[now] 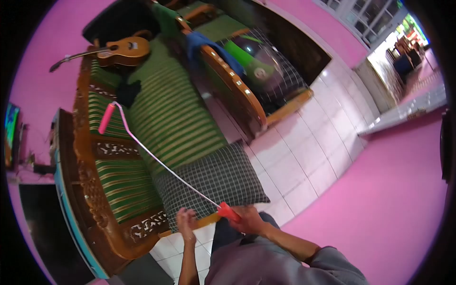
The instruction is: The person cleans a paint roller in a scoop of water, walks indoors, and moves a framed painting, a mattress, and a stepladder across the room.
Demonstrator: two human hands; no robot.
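Head view: paint roller [107, 118] beyond right hand [247, 219], closed on handle [228, 212]; left hand [186, 222] part-open, empty.

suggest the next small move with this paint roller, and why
Perhaps bring the left hand to the red grip: the right hand alone holds the paint roller there, its long thin rod reaches far out, and the left looks empty.
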